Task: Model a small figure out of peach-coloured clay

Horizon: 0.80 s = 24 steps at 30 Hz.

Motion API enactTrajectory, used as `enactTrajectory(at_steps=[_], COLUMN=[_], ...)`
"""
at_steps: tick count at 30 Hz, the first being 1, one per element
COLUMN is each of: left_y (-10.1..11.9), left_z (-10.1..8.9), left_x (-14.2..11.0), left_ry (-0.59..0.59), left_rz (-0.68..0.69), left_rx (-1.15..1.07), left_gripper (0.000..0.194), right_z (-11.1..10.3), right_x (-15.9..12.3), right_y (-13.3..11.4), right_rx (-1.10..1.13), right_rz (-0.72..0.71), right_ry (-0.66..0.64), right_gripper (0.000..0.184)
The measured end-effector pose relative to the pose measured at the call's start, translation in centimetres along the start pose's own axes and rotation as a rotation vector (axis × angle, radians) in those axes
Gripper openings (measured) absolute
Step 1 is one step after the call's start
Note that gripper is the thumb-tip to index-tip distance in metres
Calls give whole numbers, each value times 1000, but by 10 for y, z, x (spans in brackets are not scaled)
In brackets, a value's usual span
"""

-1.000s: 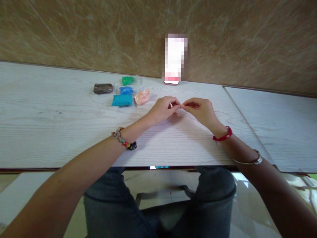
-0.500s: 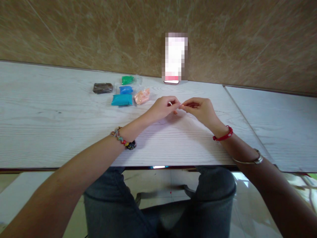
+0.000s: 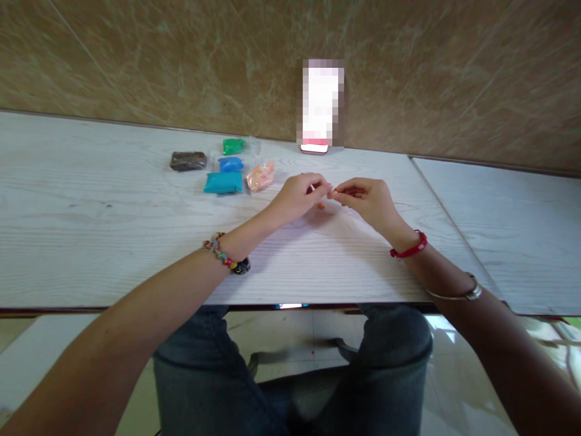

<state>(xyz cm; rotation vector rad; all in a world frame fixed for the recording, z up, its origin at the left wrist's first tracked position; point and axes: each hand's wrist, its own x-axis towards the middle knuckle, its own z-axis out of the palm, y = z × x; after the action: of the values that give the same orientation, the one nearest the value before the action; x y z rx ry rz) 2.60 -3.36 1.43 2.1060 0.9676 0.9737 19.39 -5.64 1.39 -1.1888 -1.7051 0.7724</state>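
My left hand [image 3: 303,192] and my right hand [image 3: 365,198] meet at the fingertips above the table, both in a pinch. Between them is a tiny piece of peach modelling clay [image 3: 333,194], mostly covered by the fingers. Another small bit of peach clay [image 3: 321,205] lies on the table just below my left fingertips. To the left of my hands rests a clear packet of peach clay [image 3: 261,176]. Packets of teal clay [image 3: 223,183], blue clay [image 3: 231,164], green clay [image 3: 233,146] and dark brown clay [image 3: 188,161] lie beside it.
A phone [image 3: 320,109] with a blurred-out screen leans against the brown marbled wall [image 3: 149,66] behind the table. The white wood-grain table [image 3: 113,242] has a seam on the right. My knees are under its front edge.
My left fingertips have shifted slightly up against the right ones, with the thumb and fingers a little differently bent. The packets and phone have stayed where they were.
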Motion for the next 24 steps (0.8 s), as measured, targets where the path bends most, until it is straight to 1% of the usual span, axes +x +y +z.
enactTrajectory(at_steps=[2,4,9,12,15,17,20,24], left_y=[0,1,4,3,2,1,1,1], left_z=[1,1,1,2,2,2,1,0], left_x=[0,-1,-1,0,0,0,-1,-1], left_ry=[-28,-31,39,71,19,-23,-31,-14], left_rz=[4,11,12,-7,-39,-41,-13,38], left_rx=[-18,-6,47,-24,-118,-126,-70,71], left_gripper=[15,12,11,12,13,14,15,10], right_z=[0,1,2,2,2,1,1,1], right_x=[0,0,-1,0,0,1,1,1], right_y=[0,0,-2,-2,-3,-2,-2,-2], right_rx=[-26,-36,-50,-92,-138,-163,-204,-270], right_rz=[-9,-8,7,-9,-31,-39,-50,-73], right_ry=[-10,-13,4,-3,17,30,33,15], right_gripper=[17,16,17,17,16,16,15,14])
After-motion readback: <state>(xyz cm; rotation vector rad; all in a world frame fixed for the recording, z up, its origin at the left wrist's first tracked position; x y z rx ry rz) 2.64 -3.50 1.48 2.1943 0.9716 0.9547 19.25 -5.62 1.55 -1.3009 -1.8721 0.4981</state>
